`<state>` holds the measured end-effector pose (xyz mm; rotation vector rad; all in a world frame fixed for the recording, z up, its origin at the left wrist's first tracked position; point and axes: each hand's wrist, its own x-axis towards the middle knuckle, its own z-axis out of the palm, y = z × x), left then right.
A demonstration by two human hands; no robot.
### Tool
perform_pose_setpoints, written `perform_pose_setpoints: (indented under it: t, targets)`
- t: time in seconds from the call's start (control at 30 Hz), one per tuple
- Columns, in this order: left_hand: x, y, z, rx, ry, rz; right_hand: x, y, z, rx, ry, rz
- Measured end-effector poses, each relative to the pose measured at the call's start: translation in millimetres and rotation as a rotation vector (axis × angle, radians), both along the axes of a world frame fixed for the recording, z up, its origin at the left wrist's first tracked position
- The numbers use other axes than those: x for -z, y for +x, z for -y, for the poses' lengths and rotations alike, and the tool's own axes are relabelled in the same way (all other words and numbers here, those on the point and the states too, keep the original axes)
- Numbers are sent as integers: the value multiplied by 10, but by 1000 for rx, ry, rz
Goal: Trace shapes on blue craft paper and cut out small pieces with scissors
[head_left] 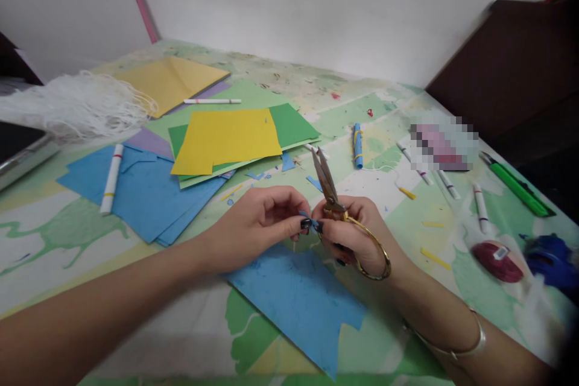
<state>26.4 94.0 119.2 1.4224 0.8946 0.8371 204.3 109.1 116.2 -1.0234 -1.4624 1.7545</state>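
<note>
A small blue paper piece (304, 215) is pinched between the fingertips of my left hand (266, 220). My right hand (357, 232) meets it there, thumb and finger also on the piece. Scissors (332, 193) with gold handles hang in my right hand, a loop around the fingers and the blades pointing up and away. Under both hands lies a blue foam-like sheet (298, 301) with a notch cut from its near right corner. Just beyond are blue scraps (287, 161). The fingers partly hide the small piece.
Yellow sheet (230, 139) and green sheets (292, 120) are stacked behind my hands. Blue sheets (140, 193) bear a marker (111, 180) at left, near white string (90, 105). Rightward are a blue roll (357, 146), several markers, a green cutter (520, 188) and a blue tape dispenser (552, 259).
</note>
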Motion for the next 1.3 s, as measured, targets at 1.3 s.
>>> perform_pose_setpoints:
  t: [1.3]
  targets:
    - [32, -33, -65, -332, -245, 460, 75, 11, 65, 103, 456, 545]
